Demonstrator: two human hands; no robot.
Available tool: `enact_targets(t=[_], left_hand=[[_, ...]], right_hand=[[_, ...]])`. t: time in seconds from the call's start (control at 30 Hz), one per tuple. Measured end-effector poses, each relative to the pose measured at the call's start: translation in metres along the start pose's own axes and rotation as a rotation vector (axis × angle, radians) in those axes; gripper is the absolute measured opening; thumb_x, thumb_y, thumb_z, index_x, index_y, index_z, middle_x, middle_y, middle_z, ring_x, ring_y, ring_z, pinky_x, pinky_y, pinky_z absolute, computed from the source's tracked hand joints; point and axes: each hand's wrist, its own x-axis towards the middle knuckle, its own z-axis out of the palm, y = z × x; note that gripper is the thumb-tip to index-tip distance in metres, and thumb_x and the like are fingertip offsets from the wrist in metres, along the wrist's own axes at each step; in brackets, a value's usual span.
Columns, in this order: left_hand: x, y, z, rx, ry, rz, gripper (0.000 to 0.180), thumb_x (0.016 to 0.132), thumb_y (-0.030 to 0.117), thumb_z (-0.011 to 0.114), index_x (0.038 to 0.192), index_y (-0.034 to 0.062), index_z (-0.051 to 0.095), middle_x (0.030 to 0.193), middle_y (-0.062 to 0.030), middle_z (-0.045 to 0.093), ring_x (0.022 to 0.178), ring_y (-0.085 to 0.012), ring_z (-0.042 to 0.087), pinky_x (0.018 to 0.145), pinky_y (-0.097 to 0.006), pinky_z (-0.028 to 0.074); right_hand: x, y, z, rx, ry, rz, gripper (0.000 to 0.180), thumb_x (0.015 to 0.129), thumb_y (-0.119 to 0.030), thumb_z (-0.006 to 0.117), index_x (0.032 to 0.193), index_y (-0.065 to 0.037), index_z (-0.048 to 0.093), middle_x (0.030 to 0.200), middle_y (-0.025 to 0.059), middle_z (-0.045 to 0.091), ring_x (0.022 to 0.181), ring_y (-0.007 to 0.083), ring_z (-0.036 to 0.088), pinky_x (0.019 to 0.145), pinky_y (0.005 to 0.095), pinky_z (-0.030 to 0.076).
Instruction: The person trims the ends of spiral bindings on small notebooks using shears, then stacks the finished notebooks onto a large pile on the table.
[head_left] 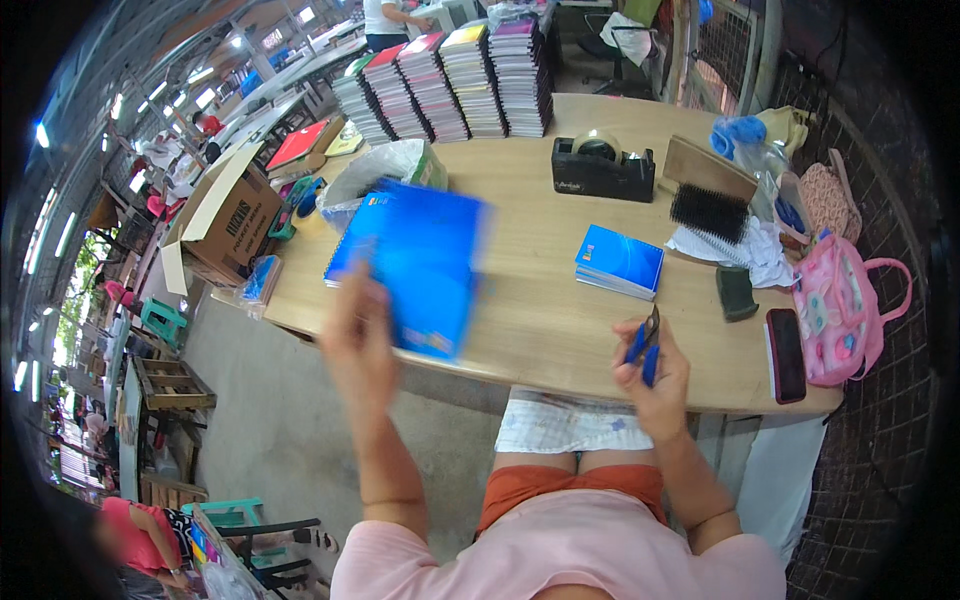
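Observation:
My left hand (358,325) grips a blue notebook (435,265) by its left side and holds it up over the table's front edge; both are smeared by motion. Behind it, partly hidden, lies more blue stationery with a spiral edge (350,232). My right hand (655,378) is closed round small pliers with blue handles (650,362), their dark jaws pointing up. A short stack of small blue notebooks (620,260) lies on the table just beyond the right hand.
On the wooden table (510,230) stand tall stacks of notebooks (470,85), a black tape dispenser (603,170), a plastic bag (400,165), a black brush (710,212), a dark phone (786,355) and a pink bag (835,310). An open carton (235,220) sits left. Other people work beyond.

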Motion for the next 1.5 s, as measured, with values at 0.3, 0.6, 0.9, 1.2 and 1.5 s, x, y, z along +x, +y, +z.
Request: enact_targets(t=[0.3, 0.6, 0.9, 1.2, 1.5], left_hand=[[0.109, -0.068, -0.023, 0.514, -0.091, -0.009, 0.032, 0.095, 0.016, 0.056, 0.124, 0.008, 0.068, 0.105, -0.0248, 0.066, 0.095, -0.0391, 0.064, 0.086, -0.043, 0.049], [0.046, 0.001, 0.04, 0.086, 0.174, 0.533, 0.04, 0.085, 0.0, 0.067, 0.124, 0.0067, 0.066, 0.118, -0.0128, 0.064, 0.101, -0.0242, 0.063, 0.085, -0.036, 0.051], [0.052, -0.089, 0.326, -0.04, -0.724, -0.226, 0.049, 0.08, 0.026, 0.083, 0.113, -0.0053, 0.066, 0.093, -0.0165, 0.071, 0.08, -0.0201, 0.068, 0.065, -0.033, 0.056], [0.038, -0.069, 0.279, -0.492, -0.515, -0.224, 0.024, 0.085, -0.001, 0.067, 0.108, 0.0003, 0.061, 0.085, -0.0081, 0.064, 0.073, -0.0129, 0.063, 0.057, -0.028, 0.055], [-0.113, -0.047, 0.2, -0.332, -0.426, 0.183, 0.038, 0.083, -0.013, 0.056, 0.117, 0.0023, 0.065, 0.105, -0.0147, 0.055, 0.092, -0.0266, 0.057, 0.08, -0.033, 0.049]], right_hand=[[0.002, 0.034, -0.098, -0.907, 0.103, 0.085, 0.046, 0.077, -0.018, 0.081, 0.115, 0.003, 0.066, 0.091, 0.0155, 0.054, 0.087, 0.0294, 0.057, 0.075, 0.0357, 0.046], [0.0, 0.054, -0.169, -1.612, 0.058, -0.082, 0.058, 0.074, -0.033, 0.08, 0.122, -0.005, 0.063, 0.11, 0.0149, 0.056, 0.11, 0.0333, 0.054, 0.092, 0.0466, 0.044], [0.121, 0.061, -0.183, -1.364, 0.184, -0.183, 0.014, 0.083, -0.013, 0.069, 0.095, -0.008, 0.074, 0.093, 0.0114, 0.065, 0.098, 0.0325, 0.061, 0.083, 0.0414, 0.051], [0.202, 0.116, -0.226, -1.835, 0.093, -0.044, 0.022, 0.085, -0.009, 0.063, 0.104, -0.004, 0.069, 0.102, 0.0166, 0.061, 0.097, 0.0337, 0.061, 0.083, 0.0429, 0.053], [0.099, 0.035, -0.183, -1.226, -0.188, -0.369, 0.028, 0.09, -0.014, 0.061, 0.116, -0.013, 0.07, 0.089, 0.0135, 0.062, 0.083, 0.0318, 0.064, 0.072, 0.0423, 0.051]])
